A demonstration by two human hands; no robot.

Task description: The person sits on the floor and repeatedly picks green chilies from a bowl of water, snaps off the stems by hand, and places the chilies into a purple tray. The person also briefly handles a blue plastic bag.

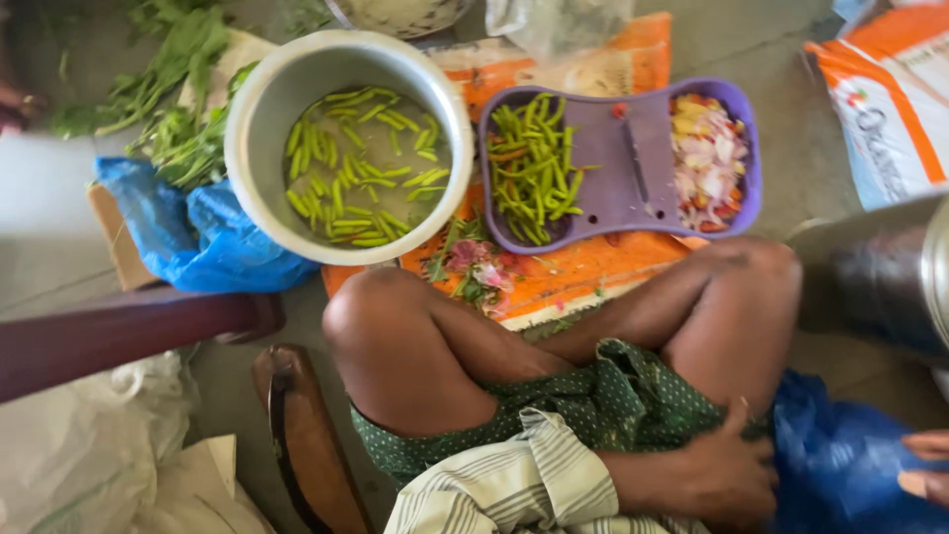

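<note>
There is a single view, from a camera worn on the person's head. It looks steeply down over the person's folded knees (554, 336) at the floor just ahead, where a steel pot (346, 143) and a purple tray (618, 163) lie near the top edge. The view is close, and the edges seem slightly stretched, perhaps by a wide lens.

We see an orange-and-white printed sack (885, 99) at the floor's top right corner, and a flattened orange printed bag (593, 267) under the purple tray (633, 158).
</note>
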